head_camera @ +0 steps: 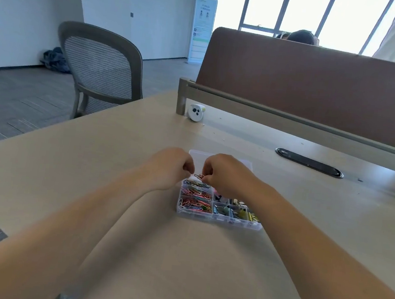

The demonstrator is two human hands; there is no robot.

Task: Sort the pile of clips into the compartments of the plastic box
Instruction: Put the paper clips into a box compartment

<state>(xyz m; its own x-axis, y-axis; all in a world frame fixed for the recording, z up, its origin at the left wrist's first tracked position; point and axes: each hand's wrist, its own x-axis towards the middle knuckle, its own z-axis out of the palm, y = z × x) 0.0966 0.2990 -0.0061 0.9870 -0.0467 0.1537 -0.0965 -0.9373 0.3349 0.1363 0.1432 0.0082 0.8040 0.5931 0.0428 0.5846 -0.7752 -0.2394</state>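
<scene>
Item: small tangle of paper clips [199, 176], pinched between your left hand [172, 168] and right hand [225, 174], both sets of fingers [188, 169] curled and clamped on it, likely to part linked clips before sorting. Plastic box [218, 221] lay open on the bench [180, 257] directly beneath your fingers, so a freed clip would drop in; coloured wire clips [194, 201] filled compartments nearer than the fingers, binder clips [241, 213] those to their right.
</scene>
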